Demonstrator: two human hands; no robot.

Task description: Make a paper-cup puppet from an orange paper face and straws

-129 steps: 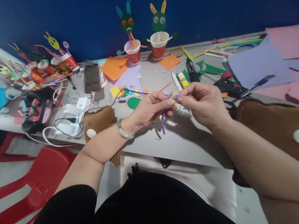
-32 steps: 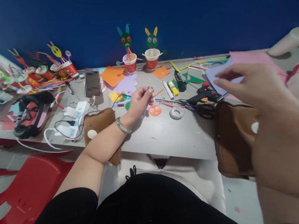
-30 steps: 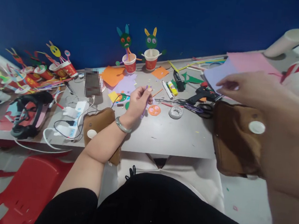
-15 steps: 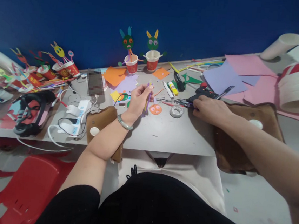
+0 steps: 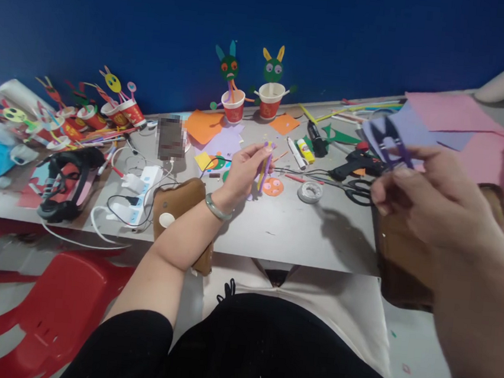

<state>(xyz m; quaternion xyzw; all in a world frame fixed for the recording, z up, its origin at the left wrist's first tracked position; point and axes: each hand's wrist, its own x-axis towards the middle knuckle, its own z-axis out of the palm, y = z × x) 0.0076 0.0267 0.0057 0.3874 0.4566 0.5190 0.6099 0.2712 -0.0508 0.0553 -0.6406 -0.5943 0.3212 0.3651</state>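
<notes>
In the head view, my left hand (image 5: 248, 169) is closed in a pinch round thin purple and yellow strips (image 5: 264, 169), which hang down between the fingers. An orange paper disc with eyes (image 5: 273, 186) lies just right of it. Raised above the table, my right hand (image 5: 430, 194) grips purple thread snips (image 5: 389, 144), blades pointing up and left and slightly blurred. Below and left of that hand are black-handled scissors (image 5: 359, 191) and a black glue gun (image 5: 356, 162). A roll of tape (image 5: 310, 191) sits between the two hands.
Two red paper cups (image 5: 269, 104) with green paper heads stand at the back. Glue stick (image 5: 306, 151), white marker (image 5: 296, 153) and coloured paper (image 5: 446, 115) lie around. A power strip (image 5: 146, 193), cables and a black headset (image 5: 67, 186) occupy the left, before more decorated cups.
My right hand has risen from the tools on the table and moved right, now with the purple thread snips in it. My left hand keeps its pinch on the strips; the view has shifted slightly.
</notes>
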